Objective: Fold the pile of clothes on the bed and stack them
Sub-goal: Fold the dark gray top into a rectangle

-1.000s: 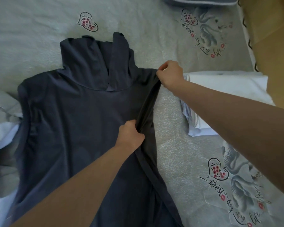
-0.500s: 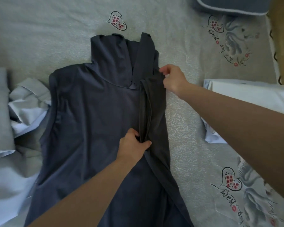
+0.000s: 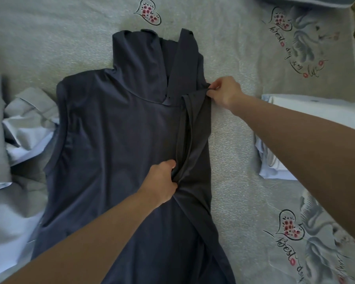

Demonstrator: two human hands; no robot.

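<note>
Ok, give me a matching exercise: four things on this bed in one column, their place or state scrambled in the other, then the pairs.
Things:
1. dark grey top
2. white folded stack
3. pale crumpled clothes
4. right hand

Places or states:
A. heaped at the left edge of the view
B. pinching the folded-in shoulder
C. spread flat in the middle of the bed
D. lying to the right, under the right forearm

Pairs: 1-C, 2-D, 3-A, 4-B
</note>
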